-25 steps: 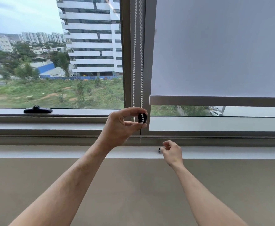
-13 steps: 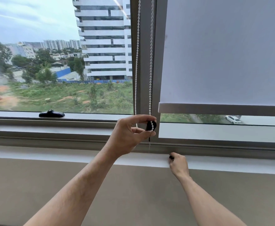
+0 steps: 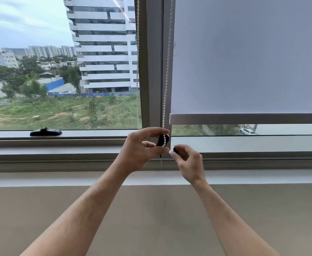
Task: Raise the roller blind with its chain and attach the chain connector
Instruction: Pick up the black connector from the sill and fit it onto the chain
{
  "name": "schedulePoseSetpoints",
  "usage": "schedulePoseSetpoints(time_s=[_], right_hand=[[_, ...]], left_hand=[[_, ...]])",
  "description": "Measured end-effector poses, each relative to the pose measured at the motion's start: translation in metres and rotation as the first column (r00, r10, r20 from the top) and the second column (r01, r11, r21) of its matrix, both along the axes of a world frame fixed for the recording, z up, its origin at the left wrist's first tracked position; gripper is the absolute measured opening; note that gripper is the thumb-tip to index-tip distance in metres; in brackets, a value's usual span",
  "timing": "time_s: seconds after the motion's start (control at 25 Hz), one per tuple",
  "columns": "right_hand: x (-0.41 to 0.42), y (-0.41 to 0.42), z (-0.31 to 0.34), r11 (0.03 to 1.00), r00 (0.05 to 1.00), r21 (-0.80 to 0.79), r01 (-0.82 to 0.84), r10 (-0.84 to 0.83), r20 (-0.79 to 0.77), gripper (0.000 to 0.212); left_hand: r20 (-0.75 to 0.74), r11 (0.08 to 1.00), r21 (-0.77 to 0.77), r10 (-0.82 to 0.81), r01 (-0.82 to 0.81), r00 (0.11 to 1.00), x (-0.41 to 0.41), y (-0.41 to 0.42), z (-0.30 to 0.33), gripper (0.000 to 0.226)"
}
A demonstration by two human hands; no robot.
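Your left hand (image 3: 142,148) pinches the black connector (image 3: 162,140) with the bead chain (image 3: 167,71) seated in it, just below the blind's bottom bar (image 3: 244,118). Your right hand (image 3: 187,159), just beside the connector, pinches a small black piece (image 3: 174,150) between its fingers (image 3: 173,155). The blind (image 3: 244,56) looks barely raised, so I judge the connector unfinished and most of the lifting left. Half a second ago your right hand was down on the ledge (image 3: 59,179); it has since come up to the connector.
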State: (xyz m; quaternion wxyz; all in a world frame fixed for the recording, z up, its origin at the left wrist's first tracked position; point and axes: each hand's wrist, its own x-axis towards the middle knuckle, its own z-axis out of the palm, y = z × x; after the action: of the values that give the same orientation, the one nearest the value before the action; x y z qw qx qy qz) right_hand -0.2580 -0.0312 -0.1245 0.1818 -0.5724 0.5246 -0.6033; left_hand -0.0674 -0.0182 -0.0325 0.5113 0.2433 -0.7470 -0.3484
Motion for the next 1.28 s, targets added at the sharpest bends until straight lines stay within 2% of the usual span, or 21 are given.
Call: schedulePoseSetpoints(time_s=[0.12,0.2,0.28,0.4,0.56,0.76,1.08,1.28], right_hand=[[0.008,0.028,0.041,0.984,0.988,-0.16,-0.073,0.094,0.125,0.025],[0.01,0.045,0.063,0.952,0.971,-0.277,-0.132,0.18,0.156,0.029],[0.013,0.059,0.08,0.912,0.954,-0.358,-0.202,0.266,0.138,0.029],[0.018,0.074,0.094,0.863,0.944,-0.416,-0.287,0.33,0.034,0.032],[0.019,0.079,0.104,0.881,0.954,-0.376,-0.289,0.232,-0.189,0.029],[0.019,0.083,0.115,0.911,0.922,-0.337,-0.237,0.102,-0.373,0.031],[0.012,0.088,0.133,0.906,0.821,-0.276,-0.32,0.119,-0.558,0.032],[0.009,0.084,0.142,0.89,0.822,-0.263,-0.372,0.184,-0.539,0.03]], left_hand=[[-0.008,1.0,-0.002,-0.01,0.01,1.0,0.001,0.003,0.002,0.043],[-0.019,1.0,0.015,-0.016,0.016,1.0,0.0,0.005,0.002,0.045],[-0.022,0.999,0.03,-0.017,0.017,1.0,-0.001,0.007,0.003,0.046],[-0.042,0.999,0.038,-0.02,0.022,0.999,0.001,0.01,0.005,0.048],[-0.052,0.999,0.019,-0.044,0.045,0.998,0.002,0.014,0.01,0.051],[-0.057,0.998,0.039,-0.054,0.056,0.997,0.003,0.016,0.012,0.054],[-0.028,0.996,0.04,-0.083,0.084,0.996,0.009,0.017,0.02,0.057],[-0.017,0.977,0.064,-0.205,0.205,0.979,0.011,0.016,0.028,0.054]])
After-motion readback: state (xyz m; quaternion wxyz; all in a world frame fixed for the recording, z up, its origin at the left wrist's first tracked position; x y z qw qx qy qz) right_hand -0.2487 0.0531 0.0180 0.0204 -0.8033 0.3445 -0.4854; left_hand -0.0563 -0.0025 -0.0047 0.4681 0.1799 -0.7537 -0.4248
